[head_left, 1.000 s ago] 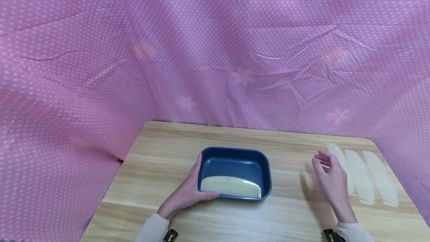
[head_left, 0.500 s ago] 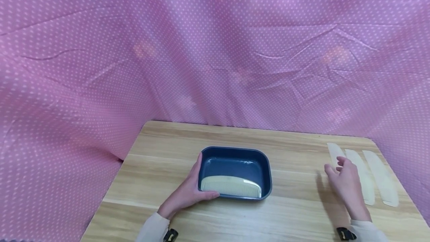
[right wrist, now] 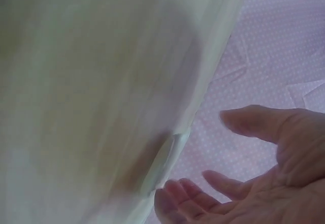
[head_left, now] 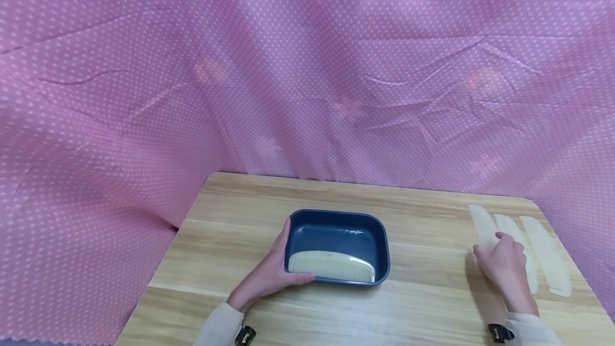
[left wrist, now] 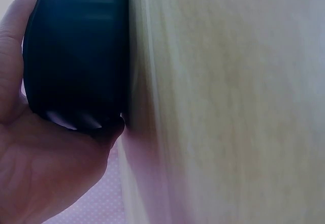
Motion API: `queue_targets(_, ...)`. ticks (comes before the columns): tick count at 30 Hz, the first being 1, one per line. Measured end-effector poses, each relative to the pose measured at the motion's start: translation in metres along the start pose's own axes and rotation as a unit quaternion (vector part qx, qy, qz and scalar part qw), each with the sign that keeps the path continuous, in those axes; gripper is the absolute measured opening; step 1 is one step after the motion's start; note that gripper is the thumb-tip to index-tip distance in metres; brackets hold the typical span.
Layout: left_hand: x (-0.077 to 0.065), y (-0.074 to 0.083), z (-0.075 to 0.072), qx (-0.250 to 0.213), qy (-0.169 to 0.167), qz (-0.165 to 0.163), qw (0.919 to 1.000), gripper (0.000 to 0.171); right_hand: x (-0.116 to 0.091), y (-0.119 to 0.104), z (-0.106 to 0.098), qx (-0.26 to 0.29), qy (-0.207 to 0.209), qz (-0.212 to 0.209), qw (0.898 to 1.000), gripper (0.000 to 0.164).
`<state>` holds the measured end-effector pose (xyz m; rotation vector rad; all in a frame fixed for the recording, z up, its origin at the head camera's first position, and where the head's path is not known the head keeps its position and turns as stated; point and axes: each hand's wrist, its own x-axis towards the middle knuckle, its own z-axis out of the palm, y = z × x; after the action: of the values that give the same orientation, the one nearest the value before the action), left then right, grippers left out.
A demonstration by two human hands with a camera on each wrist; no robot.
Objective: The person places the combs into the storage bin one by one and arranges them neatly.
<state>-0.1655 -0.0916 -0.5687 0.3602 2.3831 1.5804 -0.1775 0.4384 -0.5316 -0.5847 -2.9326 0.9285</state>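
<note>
A dark blue rectangular box (head_left: 336, 234) without a lid stands on the wooden table, and a cream comb (head_left: 331, 265) lies along its near side, teeth toward the person. My left hand (head_left: 266, 276) grips the box's left end, thumb on the near wall and fingers along the left side. In the left wrist view the dark box wall (left wrist: 76, 51) sits between thumb and fingers. My right hand (head_left: 506, 268) hovers over the leftmost of three loose combs (head_left: 482, 224), hiding its lower part. The right wrist view shows thumb and fingers spread apart, close to a comb's end (right wrist: 167, 158).
Beside it lie a middle comb (head_left: 509, 226), partly covered by the right hand, and another comb (head_left: 548, 258) near the table's right edge. Pink dotted cloth (head_left: 307, 79) hangs behind and around the wooden table (head_left: 408, 303).
My right hand has moved rightward and slightly nearer the person, from left of the loose combs to over the leftmost one. My left hand and the box have stayed in place.
</note>
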Motion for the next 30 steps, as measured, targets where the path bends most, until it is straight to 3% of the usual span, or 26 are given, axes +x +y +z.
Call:
queue_targets(14,-0.002,0.001,0.000,0.002,0.001,-0.003,1.0000,0.146,0.006,0.015,-0.003,-0.013,-0.034,0.013,0.999,0.079)
queue_targets(22,0.001,0.000,-0.001,0.006,0.003,-0.003,1.0000,0.145,0.010,0.015,-0.004,-0.013,-0.077,0.014,0.997,0.091)
queue_targets(30,0.001,-0.001,0.001,0.003,0.004,-0.004,1.0000,0.145,0.011,0.017,-0.006,0.009,-0.072,-0.049,0.996,0.081)
